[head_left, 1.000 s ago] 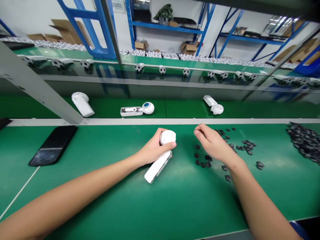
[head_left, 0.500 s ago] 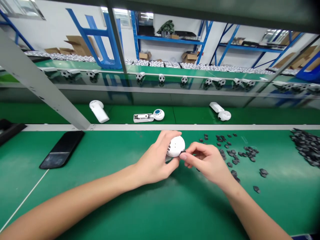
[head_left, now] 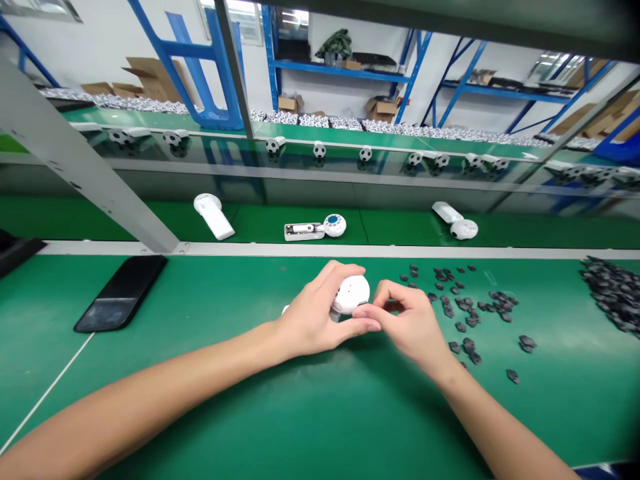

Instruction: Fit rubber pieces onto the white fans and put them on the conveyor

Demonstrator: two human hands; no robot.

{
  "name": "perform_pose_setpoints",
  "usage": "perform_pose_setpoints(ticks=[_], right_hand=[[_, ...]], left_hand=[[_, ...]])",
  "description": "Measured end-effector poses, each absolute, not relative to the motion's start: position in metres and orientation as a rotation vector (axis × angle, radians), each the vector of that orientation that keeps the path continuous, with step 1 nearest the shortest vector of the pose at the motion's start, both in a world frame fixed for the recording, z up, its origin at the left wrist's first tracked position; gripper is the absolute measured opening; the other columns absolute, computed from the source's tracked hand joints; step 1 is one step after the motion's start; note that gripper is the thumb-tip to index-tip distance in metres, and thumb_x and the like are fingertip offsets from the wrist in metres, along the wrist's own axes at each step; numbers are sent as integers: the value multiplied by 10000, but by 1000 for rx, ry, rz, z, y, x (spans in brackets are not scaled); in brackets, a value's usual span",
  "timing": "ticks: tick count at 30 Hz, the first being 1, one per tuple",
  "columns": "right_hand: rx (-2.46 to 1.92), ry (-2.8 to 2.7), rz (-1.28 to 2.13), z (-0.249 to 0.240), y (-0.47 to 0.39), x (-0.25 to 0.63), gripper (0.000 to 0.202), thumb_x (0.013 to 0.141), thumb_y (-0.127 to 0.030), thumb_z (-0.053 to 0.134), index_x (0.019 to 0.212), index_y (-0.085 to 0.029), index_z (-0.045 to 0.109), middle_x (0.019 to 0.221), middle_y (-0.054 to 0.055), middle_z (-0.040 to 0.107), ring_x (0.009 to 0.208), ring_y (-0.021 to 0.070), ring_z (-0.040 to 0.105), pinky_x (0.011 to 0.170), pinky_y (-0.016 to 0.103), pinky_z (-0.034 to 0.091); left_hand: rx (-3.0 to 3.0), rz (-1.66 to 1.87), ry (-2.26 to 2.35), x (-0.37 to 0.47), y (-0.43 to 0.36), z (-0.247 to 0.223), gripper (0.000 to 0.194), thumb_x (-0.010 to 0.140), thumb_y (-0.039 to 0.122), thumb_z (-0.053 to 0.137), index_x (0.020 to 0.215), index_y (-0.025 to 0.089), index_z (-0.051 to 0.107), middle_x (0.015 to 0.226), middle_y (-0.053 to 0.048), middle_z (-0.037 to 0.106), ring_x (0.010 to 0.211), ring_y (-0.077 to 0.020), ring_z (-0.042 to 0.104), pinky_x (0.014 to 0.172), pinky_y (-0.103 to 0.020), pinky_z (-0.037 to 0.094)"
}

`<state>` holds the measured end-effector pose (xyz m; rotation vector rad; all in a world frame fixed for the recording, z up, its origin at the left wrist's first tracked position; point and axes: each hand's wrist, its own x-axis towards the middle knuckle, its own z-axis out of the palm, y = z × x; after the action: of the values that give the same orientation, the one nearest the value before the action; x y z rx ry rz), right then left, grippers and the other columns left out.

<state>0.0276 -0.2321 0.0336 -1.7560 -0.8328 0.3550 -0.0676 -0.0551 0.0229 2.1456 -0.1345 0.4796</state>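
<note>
While in hand (head_left: 314, 312), smooth dome (head_left: 354, 295)

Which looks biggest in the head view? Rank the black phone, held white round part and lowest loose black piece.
1. Black phone
2. White round part, partly hidden by left hand
3. Lowest loose black piece

Left hand (head_left: 313, 317) and right hand (head_left: 413, 323) are close together, nearer to the far edge of the table (head_left: 300, 420).
Left forearm (head_left: 195, 373) reaches in from the left side; its hand is curved in a grip, thumb stretched rightward. Right forearm (head_left: 500, 413) rises from the near edge, at right; its index finger is bent, its thumb extended beside the left thumb.
</note>
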Motion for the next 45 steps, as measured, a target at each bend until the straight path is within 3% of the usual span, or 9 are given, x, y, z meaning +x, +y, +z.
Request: perform_pose_setpoints(ticks=[4, 7, 10, 14, 18, 27, 32, 37, 45], right_hand=[[-1774, -1046, 385, 39, -238, 38, 303, 909, -354, 772, 724, -213, 578, 720, -33, 607, 673, 142, 523, 627, 265, 405], [-1782, -1262, 481, 45, -250, 61, 385, 1062, -418, 539, 750, -212, 632, 739, -11, 654, 693, 150, 580, 674, 270, 436], [-1965, -1185, 448, 50, -266, 88, 451, 1102, -478, 421, 857, -228, 707, 769, 0, 711, 693, 161, 615, 668, 276, 453], [-2283, -1136, 522, 49, -281, 111, 323, 1061, -476, 511, 944, -258, 719, 808, -14, 737, 623, 157, 590, 588, 281, 419], [-2390, -1153, 671, 40, -288, 123, 168, 1001, -392, 602, 1048, -265, 702, 834, -5, 745, 719, 188, 661, 621, 284, 441], [-2406, -1158, 762, 33, -291, 131, 145, 908, -368, 696, 994, -251, 683, 822, -2, 724, 740, 197, 666, 635, 291, 443], [-2418, -1158, 734, 32, -288, 129, 127, 918, -367, 678, 942, -244, 701, 826, 4, 721, 735, 194, 654, 637, 293, 451], [-2470, -1179, 624, 29, -282, 125, 164, 980, -321, 567, 913, -245, 696, 844, 7, 739, 707, 189, 646, 634, 302, 444], [-2446, -1218, 524, 28, -273, 111, 248, 1067, -377, 459, 1008, -236, 654, 1051, 68, 738, 904, 240, 663, 764, 344, 466]], left_hand=[[2170, 383, -172, -66, -53, 32, 690, 822, 557, 803, 1363, 258, 497, 1219, -64, 645, 999, -227, 663, 844, -344, 543], [2243, 223, -272, -69, -59, 35, 585, 876, 542, 737, 1340, 265, 512, 1154, -37, 696, 983, -223, 688, 838, -327, 545], [2462, 68, -447, -76, -70, 30, 506, 898, 551, 677, 1294, 260, 558, 1090, -37, 689, 830, -215, 688, 705, -325, 530], [2690, 33, -552, -85, -81, 21, 484, 935, 562, 578, 1315, 263, 548, 1081, -45, 651, 666, -200, 622, 551, -332, 458], [2699, 89, -600, -88, -80, 18, 474, 955, 546, 541, 1327, 254, 522, 1118, -55, 640, 698, -204, 615, 568, -332, 469], [2610, 111, -575, -88, -77, 19, 466, 954, 518, 569, 1327, 245, 511, 1119, -54, 642, 760, -196, 625, 620, -310, 477], [2718, 121, -679, -86, -78, 10, 476, 954, 537, 572, 1315, 230, 533, 1123, -58, 653, 792, -212, 638, 634, -340, 474], [2768, 289, -746, -84, -79, 10, 599, 898, 559, 609, 1332, 148, 562, 1072, -90, 680, 956, -276, 637, 786, -414, 481], [2940, 359, -455, -83, -74, 20, 577, 904, 672, 547, 1166, 164, 629, 850, -65, 689, 734, -252, 645, 646, -394, 446]])
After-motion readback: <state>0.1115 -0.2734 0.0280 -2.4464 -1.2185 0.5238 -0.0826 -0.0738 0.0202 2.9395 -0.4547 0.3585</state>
